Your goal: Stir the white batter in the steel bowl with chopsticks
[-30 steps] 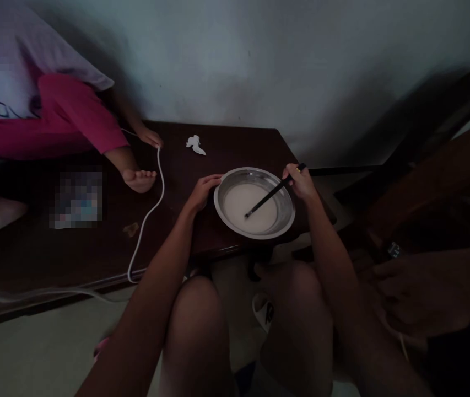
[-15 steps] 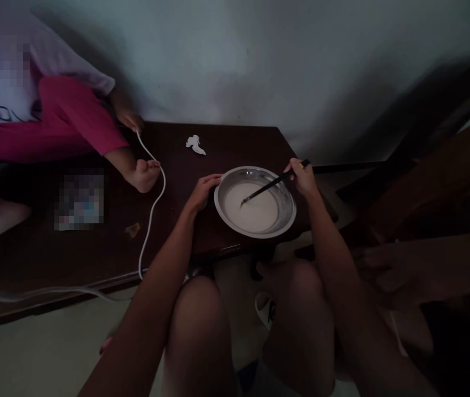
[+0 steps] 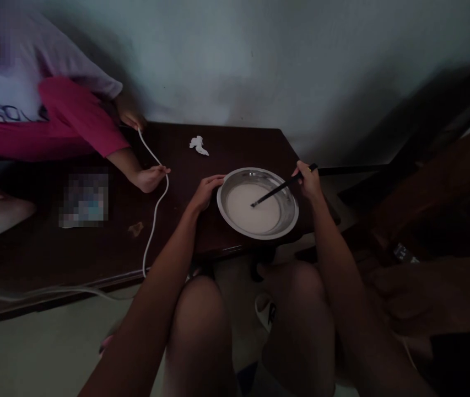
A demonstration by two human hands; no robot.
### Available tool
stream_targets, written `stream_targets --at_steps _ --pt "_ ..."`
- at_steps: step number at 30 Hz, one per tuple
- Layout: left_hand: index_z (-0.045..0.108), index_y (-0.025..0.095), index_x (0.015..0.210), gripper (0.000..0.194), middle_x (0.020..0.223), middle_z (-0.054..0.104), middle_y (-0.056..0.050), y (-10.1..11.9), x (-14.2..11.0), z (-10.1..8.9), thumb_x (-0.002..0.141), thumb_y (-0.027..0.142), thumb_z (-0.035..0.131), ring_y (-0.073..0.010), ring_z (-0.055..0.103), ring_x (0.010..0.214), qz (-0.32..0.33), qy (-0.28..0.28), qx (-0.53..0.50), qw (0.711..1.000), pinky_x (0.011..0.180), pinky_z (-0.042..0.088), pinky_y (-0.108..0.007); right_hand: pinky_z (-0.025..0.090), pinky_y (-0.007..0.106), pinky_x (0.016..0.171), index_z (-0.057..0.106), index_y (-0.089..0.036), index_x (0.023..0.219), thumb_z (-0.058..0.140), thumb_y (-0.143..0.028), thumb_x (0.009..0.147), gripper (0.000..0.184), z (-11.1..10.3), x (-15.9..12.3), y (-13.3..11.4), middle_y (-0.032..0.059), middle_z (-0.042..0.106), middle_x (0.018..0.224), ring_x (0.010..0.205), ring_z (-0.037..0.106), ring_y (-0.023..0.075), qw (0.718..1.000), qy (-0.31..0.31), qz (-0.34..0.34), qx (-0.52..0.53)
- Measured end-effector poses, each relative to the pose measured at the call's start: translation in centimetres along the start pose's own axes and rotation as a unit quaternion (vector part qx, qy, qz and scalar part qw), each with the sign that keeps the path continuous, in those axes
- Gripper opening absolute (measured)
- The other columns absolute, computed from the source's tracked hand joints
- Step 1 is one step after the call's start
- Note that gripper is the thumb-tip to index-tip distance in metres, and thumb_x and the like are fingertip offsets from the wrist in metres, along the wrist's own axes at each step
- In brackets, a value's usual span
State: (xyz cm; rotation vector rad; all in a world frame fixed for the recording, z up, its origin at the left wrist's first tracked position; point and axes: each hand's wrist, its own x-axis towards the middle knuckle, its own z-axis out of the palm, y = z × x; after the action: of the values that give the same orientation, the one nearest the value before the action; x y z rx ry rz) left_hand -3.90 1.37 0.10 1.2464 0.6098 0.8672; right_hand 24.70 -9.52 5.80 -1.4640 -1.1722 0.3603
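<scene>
A shallow metal bowl (image 3: 288,193) holding a white liquid (image 3: 251,212) sits near the right front edge of a dark wooden table (image 3: 235,154). My left hand (image 3: 205,190) grips the bowl's left rim with curled fingers. My right hand (image 3: 308,181) is closed on dark chopsticks (image 3: 278,191) whose tips dip into the liquid near its middle.
Another person in a pink sleeve (image 3: 77,118) sits on the table at the left, a foot (image 3: 150,177) beside a white cable (image 3: 154,212) that runs off the front edge. A white scrap (image 3: 198,145) lies behind the bowl. My knees (image 3: 201,309) are below. Dark wooden furniture (image 3: 433,182) stands right.
The chopstick tips have moved around in the liquid, first to the left, then back toward the middle. The other person's hand and foot have shifted the white cable. My left hand stays on the rim.
</scene>
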Motion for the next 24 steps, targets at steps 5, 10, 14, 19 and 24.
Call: stream_targets --at_steps 5,10,14,19,24 --pt "0.078 0.016 0.093 0.035 0.098 0.074 -0.008 0.0 0.0 0.0 0.067 0.038 0.071 -0.0245 0.063 0.097 0.004 -0.001 -0.018 1.0 0.091 0.045 -0.034 0.03 0.026 0.047 0.058 -0.021 0.053 0.057 -0.068 0.078 0.053 0.1 0.2 0.2 -0.0025 0.045 0.049 0.045 0.037 0.0081 0.999 -0.037 -0.002 0.007" --pt "0.078 0.016 0.091 0.036 0.094 0.074 -0.008 0.1 -0.1 0.1 0.064 0.039 0.072 -0.0251 0.064 0.096 -0.004 0.011 -0.016 1.0 0.089 0.046 -0.035 0.024 0.027 0.044 0.056 -0.021 0.049 0.058 -0.067 0.078 0.055 -0.3 0.3 0.3 -0.0033 0.04 0.044 0.042 0.032 0.0071 1.0 0.003 0.007 0.018" --pt "0.078 0.016 0.092 0.037 0.096 0.074 -0.008 0.2 -0.1 0.1 0.064 0.039 0.072 -0.0246 0.063 0.095 -0.006 0.008 -0.011 1.0 0.089 0.045 -0.034 0.027 0.026 0.044 0.059 -0.021 0.052 0.061 -0.065 0.077 0.051 0.1 -0.1 0.1 -0.0023 0.046 0.048 0.044 0.035 0.0073 0.998 -0.062 0.014 0.022" --pt "0.078 0.016 0.092 0.035 0.097 0.074 -0.008 0.1 0.0 0.0 0.065 0.038 0.071 -0.0239 0.063 0.095 -0.001 0.005 -0.017 1.0 0.089 0.045 -0.032 0.027 0.025 0.044 0.06 -0.021 0.053 0.061 -0.065 0.077 0.051 -0.1 0.5 0.5 -0.0028 0.046 0.047 0.043 0.034 0.0067 0.999 0.011 -0.01 0.029" --pt "0.078 0.014 0.093 0.036 0.096 0.074 -0.007 0.0 0.0 0.0 0.065 0.037 0.071 -0.0234 0.063 0.095 -0.004 0.002 -0.02 1.0 0.089 0.044 -0.032 0.02 0.024 0.039 0.053 -0.019 0.047 0.062 -0.067 0.074 0.056 -1.2 0.3 0.9 -0.0034 0.043 0.044 0.04 0.032 0.0057 0.999 0.008 0.021 0.039"
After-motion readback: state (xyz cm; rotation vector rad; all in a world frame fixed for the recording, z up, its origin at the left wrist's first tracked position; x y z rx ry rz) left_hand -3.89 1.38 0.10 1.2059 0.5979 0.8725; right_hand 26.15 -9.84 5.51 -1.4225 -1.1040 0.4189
